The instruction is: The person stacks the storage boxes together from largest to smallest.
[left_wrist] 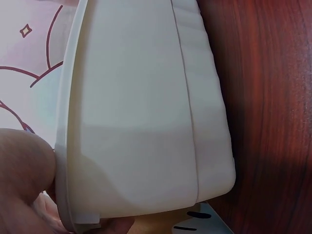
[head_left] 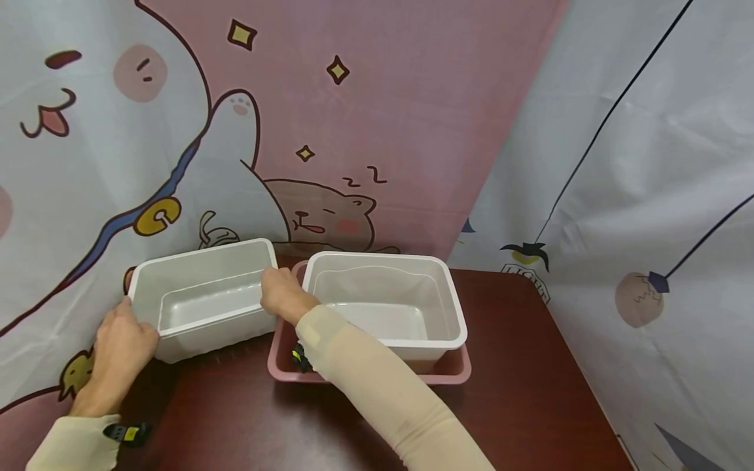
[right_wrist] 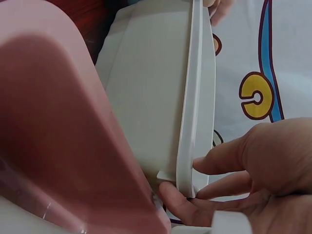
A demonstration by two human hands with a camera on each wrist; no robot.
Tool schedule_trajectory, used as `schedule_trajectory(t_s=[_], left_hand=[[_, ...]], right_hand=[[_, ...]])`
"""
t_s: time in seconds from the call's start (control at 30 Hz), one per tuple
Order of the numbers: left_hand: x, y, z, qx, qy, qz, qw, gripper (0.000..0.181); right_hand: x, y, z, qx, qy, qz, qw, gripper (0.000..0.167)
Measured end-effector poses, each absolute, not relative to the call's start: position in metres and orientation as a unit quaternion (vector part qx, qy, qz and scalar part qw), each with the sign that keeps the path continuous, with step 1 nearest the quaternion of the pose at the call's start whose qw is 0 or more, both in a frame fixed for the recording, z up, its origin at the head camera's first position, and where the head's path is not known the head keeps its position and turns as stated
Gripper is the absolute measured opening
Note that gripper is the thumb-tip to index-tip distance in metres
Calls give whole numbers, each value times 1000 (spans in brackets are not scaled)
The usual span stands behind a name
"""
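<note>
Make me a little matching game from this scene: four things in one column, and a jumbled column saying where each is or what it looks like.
Column one
1. left hand
2. right hand
3. pink bin
4. table

Column two
A. has the right white bin nested in it
B. grips the left white bin at the end nearer the pink bin
C. dark reddish-brown
D. grips the left white bin at the end farther from the pink bin

Right pairs: 1-D, 2-B, 3-A, 4-C
</note>
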State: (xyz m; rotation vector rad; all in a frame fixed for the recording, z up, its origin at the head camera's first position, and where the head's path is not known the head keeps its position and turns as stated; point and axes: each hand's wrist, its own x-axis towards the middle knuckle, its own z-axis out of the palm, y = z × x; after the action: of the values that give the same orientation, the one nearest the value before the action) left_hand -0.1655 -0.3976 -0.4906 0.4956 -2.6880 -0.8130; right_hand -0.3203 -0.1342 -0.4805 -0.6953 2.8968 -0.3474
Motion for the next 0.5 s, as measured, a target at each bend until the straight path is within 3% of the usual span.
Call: schedule_trajectory(t_s=[0.23,0.5], left_hand=[[-164,-399,-491,182,-930,-293,129,78],[-165,-401,-492,186,-928,-300,121,78]], right_hand=[[-326,-135,-492,-244,960,-124,63,16],[-311,-134,-473,-215,967,-125,48,5]])
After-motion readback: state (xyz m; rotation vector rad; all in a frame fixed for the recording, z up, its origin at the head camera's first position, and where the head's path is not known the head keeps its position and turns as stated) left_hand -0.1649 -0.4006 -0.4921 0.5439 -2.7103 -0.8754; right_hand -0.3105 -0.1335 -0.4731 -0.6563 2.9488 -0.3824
